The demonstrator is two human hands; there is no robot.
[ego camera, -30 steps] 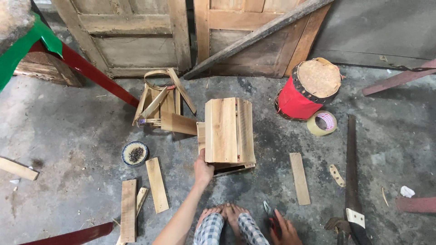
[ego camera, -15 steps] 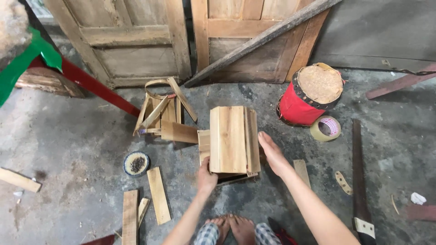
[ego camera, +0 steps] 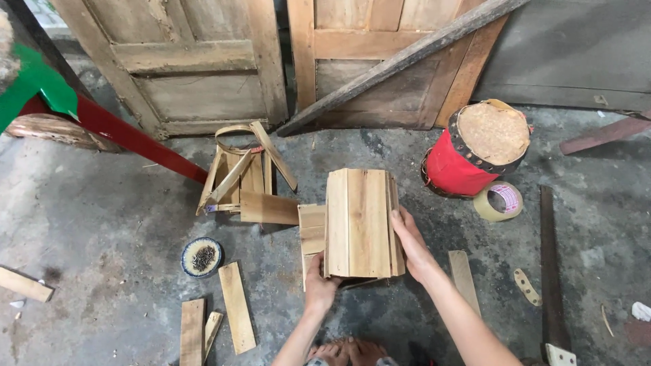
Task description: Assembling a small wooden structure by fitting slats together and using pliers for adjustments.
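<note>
Both hands were on a small wooden box [ego camera: 359, 224] made of upright slats, which stood on the concrete floor [ego camera: 102, 203] directly in front of the person's bare feet [ego camera: 349, 352]. The left hand [ego camera: 319, 285] gripped the lower left corner of the box, its fingers closed around the bottom edge, while the right hand [ego camera: 410, 247] lay flat against the right side with its fingers together and pressed along the slats (thumb hidden behind the wood, so how firmly it clasped could not be told). Touching the box on its left was a short stack of loose boards [ego camera: 312, 227], and just beyond that stood a rough slatted frame [ego camera: 241, 179] with a bent band looped at its top. Near the left hand sat a small round dish of nails [ego camera: 202, 257], and beside it three loose slats [ego camera: 213, 322] lay on the floor. To the right of the box another single slat [ego camera: 463, 274] lay just beside the right forearm. Farther right were a red drum with a cork-coloured top [ego camera: 475, 149], a roll of tape [ego camera: 498, 201] touching its base, and a long handsaw [ego camera: 553, 271] lying lengthwise. Old wooden doors [ego camera: 203, 68] stood along the back, with a long plank [ego camera: 407, 57] leaning across them, and a red bar [ego camera: 129, 139] slanted in from the left.
</note>
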